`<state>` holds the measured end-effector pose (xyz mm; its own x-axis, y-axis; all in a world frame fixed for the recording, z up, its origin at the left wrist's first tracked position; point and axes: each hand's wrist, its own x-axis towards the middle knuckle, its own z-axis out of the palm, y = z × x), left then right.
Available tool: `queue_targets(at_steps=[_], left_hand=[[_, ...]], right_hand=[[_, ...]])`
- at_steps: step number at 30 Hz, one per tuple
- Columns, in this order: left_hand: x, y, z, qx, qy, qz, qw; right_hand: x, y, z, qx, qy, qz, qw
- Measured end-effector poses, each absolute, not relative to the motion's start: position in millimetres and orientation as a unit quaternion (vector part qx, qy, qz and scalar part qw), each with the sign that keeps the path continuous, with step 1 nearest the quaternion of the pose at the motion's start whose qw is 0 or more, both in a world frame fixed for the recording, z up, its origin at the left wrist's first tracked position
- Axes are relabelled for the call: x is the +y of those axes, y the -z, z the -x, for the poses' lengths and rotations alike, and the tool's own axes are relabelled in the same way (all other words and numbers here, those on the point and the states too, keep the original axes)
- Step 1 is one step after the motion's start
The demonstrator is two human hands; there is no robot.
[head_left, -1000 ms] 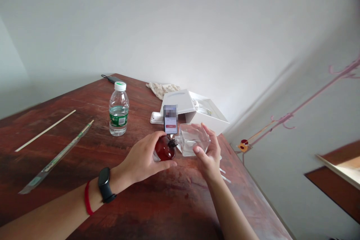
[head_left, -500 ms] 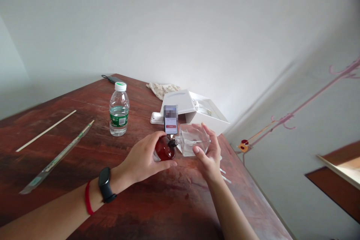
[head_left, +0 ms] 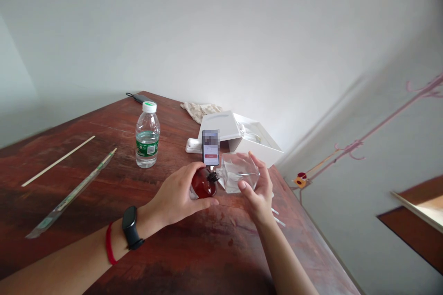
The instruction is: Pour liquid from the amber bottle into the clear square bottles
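My left hand (head_left: 183, 193) is closed round a red-brown bottle (head_left: 203, 184) with a dark neck, tilted toward the right. In my right hand (head_left: 258, 191) is a clear angular glass bottle (head_left: 235, 171), lying on its side with its neck pointing left. The two necks meet between my hands; whether they actually touch I cannot tell. Some liquid shows inside the clear bottle. Just behind them stands a phone (head_left: 211, 150) with a lit screen, leaning upright.
A water bottle (head_left: 147, 136) with a green label stands left of my hands. Further left lie a thin stick (head_left: 58, 161) and wrapped chopsticks (head_left: 72, 193). A white box (head_left: 261, 150), a cloth (head_left: 200, 110) and a dark device (head_left: 140, 98) are at the back. A pink rack (head_left: 346, 149) leans at right.
Both hands keep their hold on the bottles, with hardly any movement. The whole view has shifted very slightly.
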<state>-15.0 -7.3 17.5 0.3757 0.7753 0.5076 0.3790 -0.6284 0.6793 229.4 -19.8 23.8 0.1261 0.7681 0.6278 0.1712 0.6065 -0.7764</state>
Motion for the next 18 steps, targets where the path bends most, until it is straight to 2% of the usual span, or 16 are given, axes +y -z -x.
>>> queue_targets(at_steps=[18], left_hand=[[-7.4, -18.2, 14.9, 0.362, -0.436, -0.791, 0.232]], right_hand=[[-20.4, -22.4, -230.2, -0.627, -0.242, 0.378, 0.637]])
